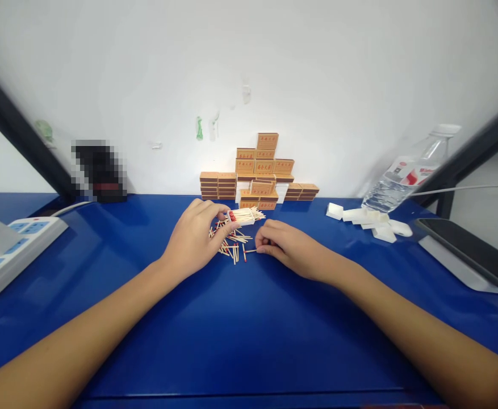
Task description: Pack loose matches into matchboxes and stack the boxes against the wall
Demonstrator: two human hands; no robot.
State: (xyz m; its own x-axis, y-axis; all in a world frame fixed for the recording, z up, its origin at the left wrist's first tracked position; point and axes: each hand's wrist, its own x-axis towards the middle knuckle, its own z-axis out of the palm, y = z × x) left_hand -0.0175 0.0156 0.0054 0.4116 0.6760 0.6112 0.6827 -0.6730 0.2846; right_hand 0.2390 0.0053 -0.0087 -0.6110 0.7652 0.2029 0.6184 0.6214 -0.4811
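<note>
Pinching a tray of matches between thumb and fingertips, the left hand holds it just above the table, at 12 o'clock from the loose matches. The tray's long axis runs roughly 9 to 3 o'clock. The red heads inside sit at the 9 o'clock end, beside the thumb, and bare stick ends jut past the 3 o'clock end. It looks partly filled, with a bundle already in. Below it, between the two hands, the loose matches lie scattered at mixed angles, most of them pointing somewhere between 12 and 2 o'clock. At 3 o'clock from that scatter the right hand rests on the table, fingertips pressed together on the end of one match that lies along 9 to 3 o'clock. Judging by the scatter, a fair share of sticks is not yet in the tray. Closed boxes stand stacked against the wall at 12 o'clock, so much seems finished. Several white trays lie at 2 o'clock, apparently empty.
</note>
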